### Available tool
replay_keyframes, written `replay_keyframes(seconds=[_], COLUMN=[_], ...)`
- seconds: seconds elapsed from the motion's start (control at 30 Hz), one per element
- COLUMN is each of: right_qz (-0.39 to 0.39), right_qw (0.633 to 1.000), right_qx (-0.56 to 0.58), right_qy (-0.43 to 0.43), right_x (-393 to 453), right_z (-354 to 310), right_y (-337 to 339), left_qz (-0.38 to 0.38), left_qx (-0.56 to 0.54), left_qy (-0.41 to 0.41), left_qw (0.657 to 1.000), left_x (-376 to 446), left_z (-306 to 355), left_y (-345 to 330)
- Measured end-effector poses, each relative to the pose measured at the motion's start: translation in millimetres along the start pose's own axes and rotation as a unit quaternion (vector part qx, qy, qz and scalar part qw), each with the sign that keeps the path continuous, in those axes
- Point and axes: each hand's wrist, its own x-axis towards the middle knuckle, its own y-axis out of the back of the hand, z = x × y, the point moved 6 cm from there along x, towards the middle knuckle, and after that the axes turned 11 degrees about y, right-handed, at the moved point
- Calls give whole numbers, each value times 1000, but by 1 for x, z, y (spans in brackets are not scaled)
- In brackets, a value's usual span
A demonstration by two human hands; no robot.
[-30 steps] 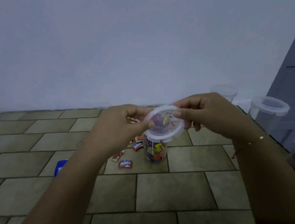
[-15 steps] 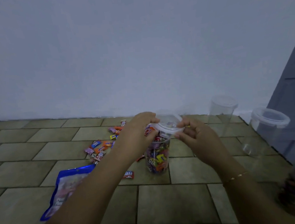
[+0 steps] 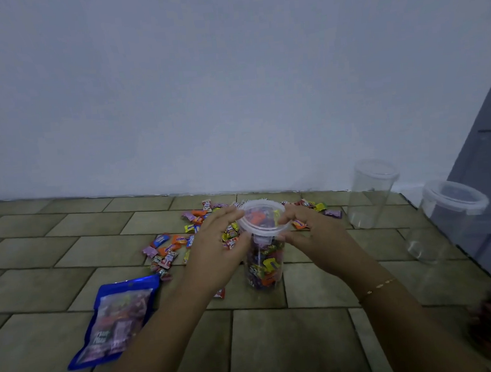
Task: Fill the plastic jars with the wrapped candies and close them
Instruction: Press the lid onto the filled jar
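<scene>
Both hands, left and right, gripping clear lid atop candy-filled jar, loose candies behind

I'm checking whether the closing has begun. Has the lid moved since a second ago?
Yes. The lid has come down onto the mouth of the candy-filled jar; earlier it was held tilted above the jar.

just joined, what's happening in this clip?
A person is closing a clear jar packed with wrapped candies. Both hands, left hand and right hand, hold the clear lid at its rim on the jar's mouth; whether it has snapped shut can't be told. Loose candies lie on the tiled floor behind, beside a blue candy bag. An empty jar stands to the right.
</scene>
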Motion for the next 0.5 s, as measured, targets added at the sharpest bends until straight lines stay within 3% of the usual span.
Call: replay_keyframes(seconds=[0.13, 0.27, 0.5], right_qz=[-17, 29, 143], right_qw=[999, 996, 981], right_qx=[26, 77, 123], right_qy=[14, 26, 33], right_x=[2, 7, 7], right_z=[-1, 4, 13], right_y=[-2, -7, -27], left_qz=[-22, -10, 44], left_qx=[-36, -84, 3], left_qy=[36, 54, -2], left_qw=[998, 995, 999], left_x=[1, -1, 0], left_z=[-9, -5, -11], left_y=[-7, -8, -10])
